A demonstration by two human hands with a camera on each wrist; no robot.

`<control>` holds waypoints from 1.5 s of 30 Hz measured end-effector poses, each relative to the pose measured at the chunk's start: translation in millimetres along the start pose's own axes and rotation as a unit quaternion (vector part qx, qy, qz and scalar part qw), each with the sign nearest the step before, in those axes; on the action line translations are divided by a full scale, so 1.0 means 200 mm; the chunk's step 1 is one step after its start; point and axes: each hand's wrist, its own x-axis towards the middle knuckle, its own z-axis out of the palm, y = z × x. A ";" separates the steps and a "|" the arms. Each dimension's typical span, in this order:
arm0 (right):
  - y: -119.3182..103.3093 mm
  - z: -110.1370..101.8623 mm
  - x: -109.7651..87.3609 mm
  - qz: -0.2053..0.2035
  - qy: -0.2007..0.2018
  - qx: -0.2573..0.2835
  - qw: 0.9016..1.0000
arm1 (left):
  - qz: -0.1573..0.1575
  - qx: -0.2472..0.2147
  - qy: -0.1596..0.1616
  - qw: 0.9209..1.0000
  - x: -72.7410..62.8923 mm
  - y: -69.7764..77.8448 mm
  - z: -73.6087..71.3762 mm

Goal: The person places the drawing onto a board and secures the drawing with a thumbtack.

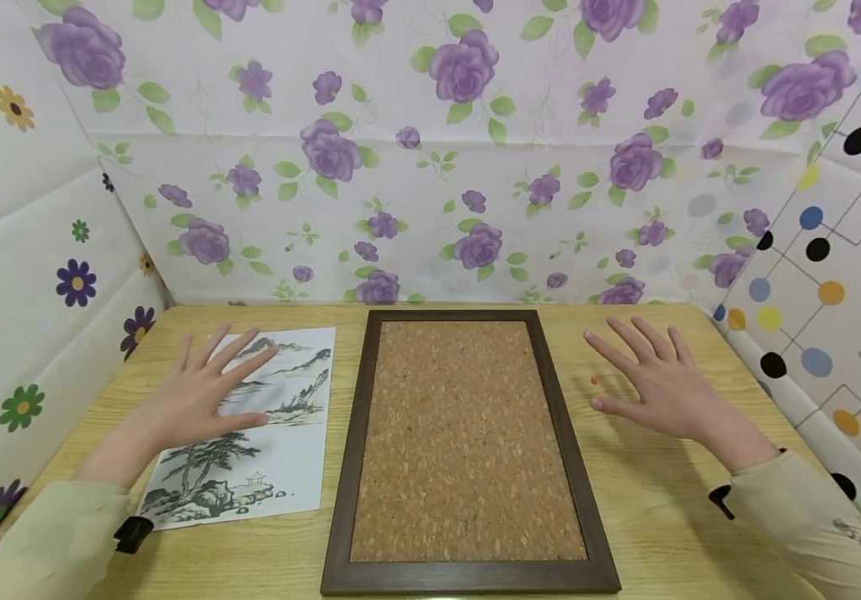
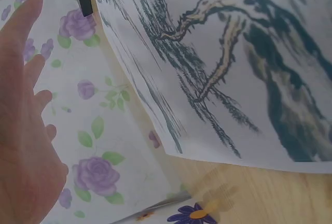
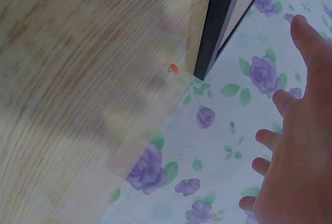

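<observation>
My left hand (image 1: pixel 205 393), fingers spread and holding nothing, hovers over a sheet of paper (image 1: pixel 291 467) printed with an ink landscape of mountains, a pine and a small pavilion. It hides part of the picture's left side. Beside the sheet, in the middle of the table, lies a cork board (image 1: pixel 468 442) with a dark brown frame. To the right of the board is my right hand (image 1: pixel 658 387), its fingers also spread and nothing in them. Close by its thumb sits a small orange-red push pin (image 3: pixel 174 69) on the wood.
The light wooden table (image 1: pixel 670 533) carries everything. Behind it hangs a cloth with purple roses (image 1: pixel 468 71). A flower-patterned cloth (image 1: pixel 47 250) borders the left side, and one with coloured dots (image 1: pixel 835 292) borders the right. Dark straps (image 1: pixel 132 533) show at both wrists.
</observation>
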 end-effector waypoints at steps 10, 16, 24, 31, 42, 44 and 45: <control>0.01 0.03 0.02 0.006 -0.006 0.007 1.000 | -0.038 -0.022 -0.008 0.999 -0.07 -0.03 0.00; 0.01 0.05 0.03 -0.005 0.005 0.011 1.000 | -0.057 -0.051 -0.010 0.997 -0.11 -0.06 0.01; 0.03 0.10 0.05 -0.012 0.024 0.009 1.000 | -0.076 -0.081 -0.016 0.994 -0.15 -0.08 0.00; 0.07 0.13 0.06 -0.017 0.041 0.030 0.999 | -0.111 -0.093 -0.040 0.989 -0.18 -0.09 -0.02; 0.13 0.19 0.06 -0.022 0.040 0.062 0.997 | -0.137 -0.112 -0.049 0.983 -0.21 -0.11 0.01; 0.14 0.19 0.06 -0.022 0.039 0.067 0.997 | -0.138 -0.119 -0.046 0.982 -0.21 -0.12 0.01; 0.14 0.19 0.06 -0.023 0.040 0.069 0.997 | -0.140 -0.123 -0.046 0.982 -0.22 -0.12 0.02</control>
